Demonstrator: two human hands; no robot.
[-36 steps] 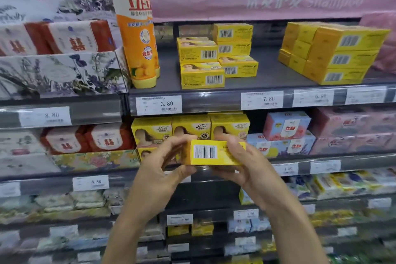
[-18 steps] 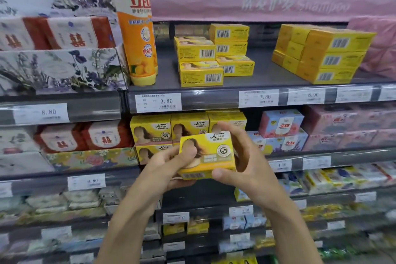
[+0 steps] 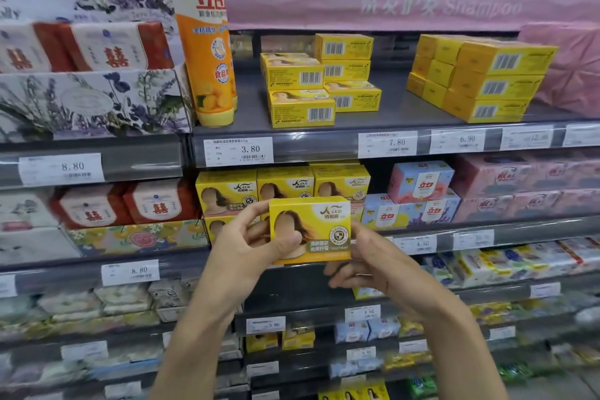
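The small yellow cardboard soap box (image 3: 316, 230) has been turned over since a second ago: then its barcode side faced the camera, half a second ago the printed front was tipping up, and now that front stands upright and square to view; the left hand (image 3: 245, 248) pinches the box's left edge, thumb laid across the lower front and fingers behind, while the right hand (image 3: 368, 261) holds the lower right corner with fingers curled under it; both hands have stayed at much the same height; the box sits just in front of the second grey metal shelf (image 3: 519, 232), over a row of matching yellow boxes (image 3: 227, 191); bare room shows on the upper grey shelf (image 3: 394, 107) between two yellow stacks; the box reads "TOILET SOAP"; white price tags read 3.80 (image 3: 238, 151), 7.80 (image 3: 388, 143) and 6.90 (image 3: 457, 140); the pink banner (image 3: 422, 0) above reads "Shampoo".
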